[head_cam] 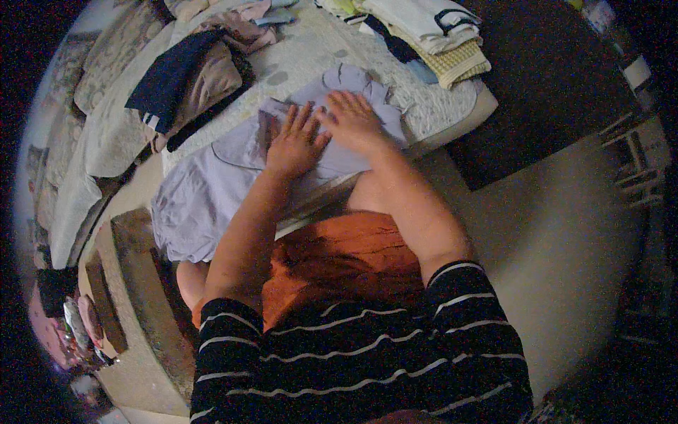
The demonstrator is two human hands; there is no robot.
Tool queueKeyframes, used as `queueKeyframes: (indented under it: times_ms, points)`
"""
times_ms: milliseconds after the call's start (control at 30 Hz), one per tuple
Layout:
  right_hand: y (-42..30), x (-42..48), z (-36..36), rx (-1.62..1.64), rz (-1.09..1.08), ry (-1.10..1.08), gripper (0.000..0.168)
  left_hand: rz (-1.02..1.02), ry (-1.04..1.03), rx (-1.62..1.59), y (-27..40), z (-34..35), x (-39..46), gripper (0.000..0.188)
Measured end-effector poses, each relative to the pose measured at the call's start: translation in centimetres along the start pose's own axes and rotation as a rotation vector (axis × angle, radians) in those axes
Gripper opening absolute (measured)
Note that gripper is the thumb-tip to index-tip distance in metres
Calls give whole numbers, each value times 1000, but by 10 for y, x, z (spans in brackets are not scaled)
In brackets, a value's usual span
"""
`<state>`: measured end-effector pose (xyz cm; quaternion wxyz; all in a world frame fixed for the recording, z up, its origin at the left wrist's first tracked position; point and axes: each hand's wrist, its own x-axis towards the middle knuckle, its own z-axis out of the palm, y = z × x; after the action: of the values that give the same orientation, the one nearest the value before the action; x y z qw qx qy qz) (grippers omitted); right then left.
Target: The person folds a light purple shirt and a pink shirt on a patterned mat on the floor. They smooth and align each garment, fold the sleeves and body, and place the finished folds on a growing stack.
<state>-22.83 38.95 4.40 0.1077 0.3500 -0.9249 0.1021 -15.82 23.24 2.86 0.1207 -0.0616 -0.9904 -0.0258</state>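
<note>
A pale lavender garment with gathered edges lies spread over the near edge of a low, cloth-covered surface, one end hanging down at the left. My left hand rests palm down on its middle, fingers apart. Just to the right, my right hand lies flat on the garment near its ruffled upper end, fingers slightly spread. The fingers of both hands are close together. Neither hand grips the cloth.
Folded white clothes and a yellow waffle-weave cloth are stacked at the back right. A navy garment and a brownish one lie back left. A dark mat covers the floor at right.
</note>
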Motion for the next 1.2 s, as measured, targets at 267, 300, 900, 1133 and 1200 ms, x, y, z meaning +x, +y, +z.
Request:
queueKeyframes:
  times_ms: [267, 300, 900, 1133, 1200]
  points:
    - [40, -10, 7, -28, 258, 120, 53, -355, -39, 86, -42, -11, -26, 67]
    - [42, -9, 6, -33, 297, 133, 52, -371, -36, 81, -48, -14, -29, 67]
    - [51, 18, 11, -163, 161, 161, 45, -330, 90, 6, -49, -18, -42, 61]
    - [-73, 29, 13, 197, -201, 124, 48, -294, 210, 10, -54, -5, -45, 54]
    - [-96, 26, 33, 241, -128, 1, 48, -231, 203, -51, -64, -2, -52, 52]
